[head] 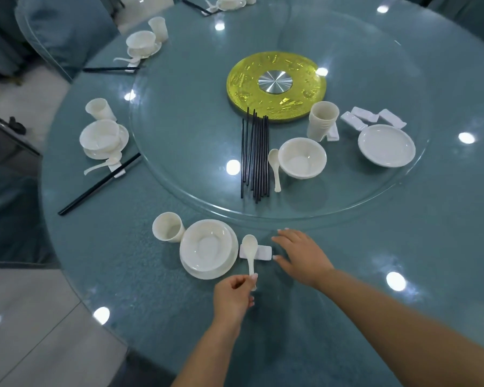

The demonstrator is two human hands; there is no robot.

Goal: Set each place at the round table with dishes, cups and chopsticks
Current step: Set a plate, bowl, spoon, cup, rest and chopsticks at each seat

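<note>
At the near place a white bowl [206, 245] sits on a plate [227, 268], with a cup [167, 227] to its left. My left hand [233, 297] pinches the handle of a white spoon [249, 251] whose bowl lies on a white rest [262, 252]. My right hand [302, 256] hovers open just right of the rest, fingertips close to it. On the glass turntable [196, 188] lie several black chopsticks [255, 157], a spare spoon [274, 169], a bowl [302, 157], stacked cups [321, 120], a plate [386, 145] and spare rests [372, 117].
Laid places stand at the left [104, 139], far left [143, 43] and top [229, 2] of the round table, each with chopsticks. A yellow hub [275, 85] marks the turntable's centre. Covered chairs [65, 29] ring the table.
</note>
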